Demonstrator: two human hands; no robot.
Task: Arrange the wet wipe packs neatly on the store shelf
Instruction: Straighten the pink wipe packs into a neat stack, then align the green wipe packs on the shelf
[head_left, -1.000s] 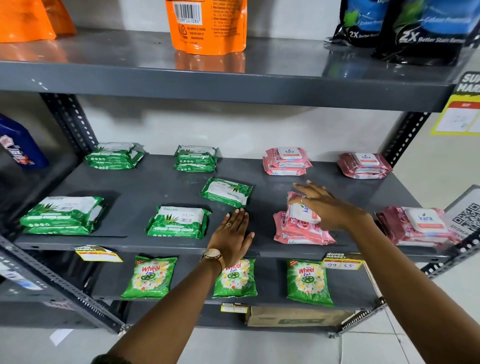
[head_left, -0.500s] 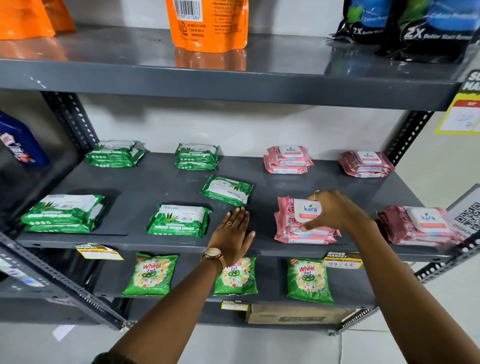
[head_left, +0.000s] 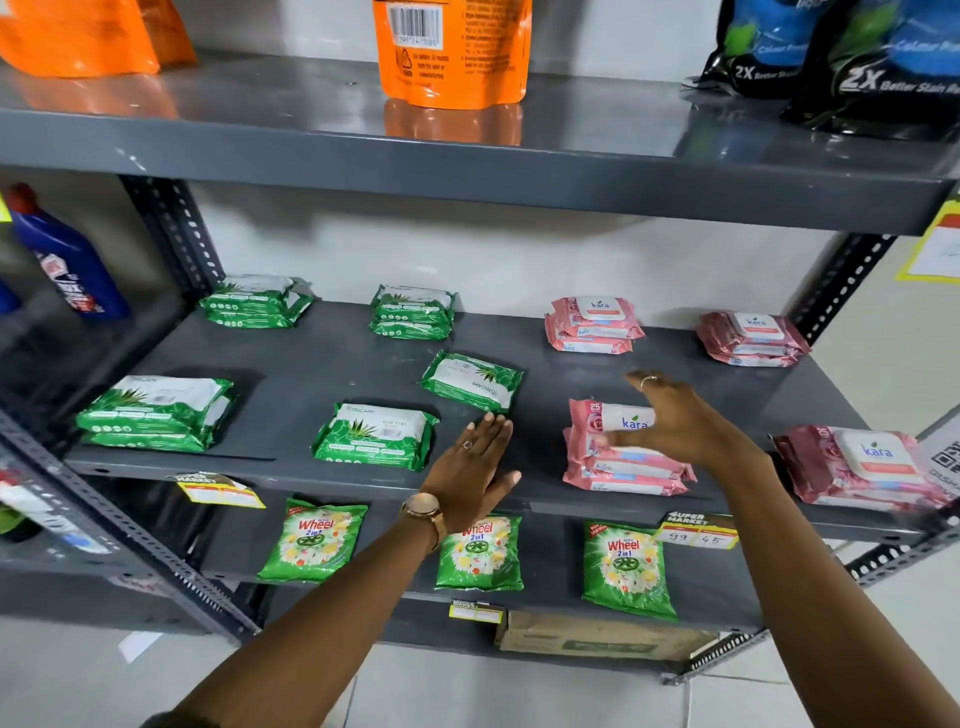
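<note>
Grey painted steel shelf (head_left: 322, 374), smooth and faintly glossy, carried on perforated angle uprights; its left end and right front corner run out of frame. Partly hidden: the front pink Kara stack (head_left: 618, 462), soft crinkled film with a white flap label, whose right end is covered by the right hand (head_left: 685, 431); that hand is motion-blurred, fingers spread apart, holding nothing, and contact with the stack cannot be judged. Cut off at 3 o'clock: another pink stack (head_left: 862, 467), its far edge lost at the frame border and blurred. At 12 to 1 o'clock, along the back wall, two further pink stacks (head_left: 592, 325) and (head_left: 750, 338), small print unreadable. Green aloe-print packs, pillow-shaped glossy film: back stacks (head_left: 254, 301) and (head_left: 413, 312) at 11 and 12 o'clock, a large front stack (head_left: 156, 413) at 9 o'clock, a front Origami pack (head_left: 374, 436), and one loose green pack (head_left: 470, 382) lying skewed near the shelf centre. Left hand (head_left: 475, 467), flat with fingers straight and together, gripping nothing, sits just below the loose pack, fingertips (head_left: 488, 423) close to its near edge; a ring and a wristwatch (head_left: 423, 512) show. Lower tier: three green Wheel sachets (head_left: 314, 540), the middle one partly masked by the left wrist.
</note>
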